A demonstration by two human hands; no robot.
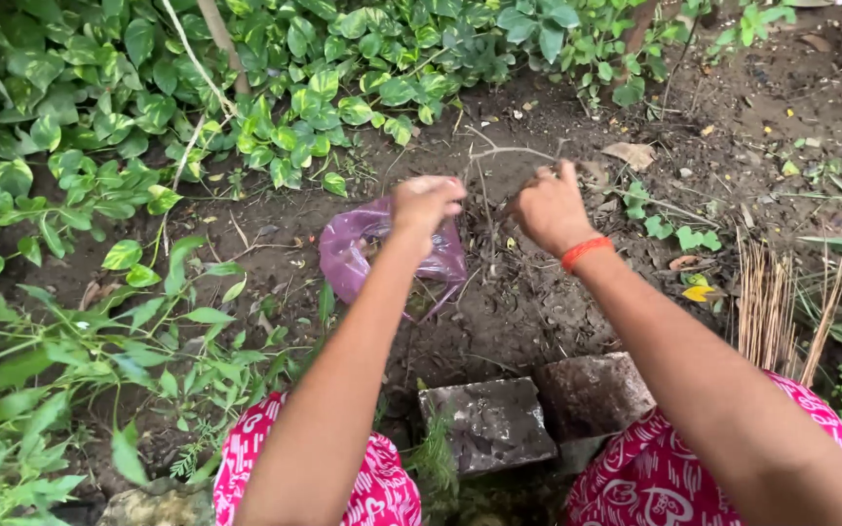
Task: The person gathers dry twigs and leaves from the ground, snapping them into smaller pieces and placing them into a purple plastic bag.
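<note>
Head view, looking down past the person's knees: red cloth with a white pattern (pixel 382 487) covers both legs at the bottom edge, and two grey stone blocks (pixel 494 424) lie side by side on the soil between them, nearer the body than either hand.

Both bare forearms reach forward over the blocks. The left hand (pixel 424 203) is closed in a pinch on the top edge of a thin purple plastic bag (pixel 355 255), fingers curled together over the gathered plastic. The bag hangs and spreads just under and to the left of that hand, its lower part resting on the dark earth; what it holds cannot be made out.

The right hand (pixel 550 206) is just to the right of the left hand, level with it and apart from it, with a small gap of bare soil between. An orange band (pixel 585 250) circles its wrist. Its fingers are bent around a thin dry twig (pixel 499 154) that runs up and left from the hand; how firmly it grips cannot be told.

To the right of the right hand, a bundle of pale dry stalks (pixel 777 302) stands near the knee, and a yellow fallen leaf (pixel 699 292) lies close by.

Beyond both hands the soil (pixel 752 107) is scattered with twigs and dead leaves. Farther off, left of and behind the left hand, broad green leaves (pixel 99 107) cover the ground.
</note>
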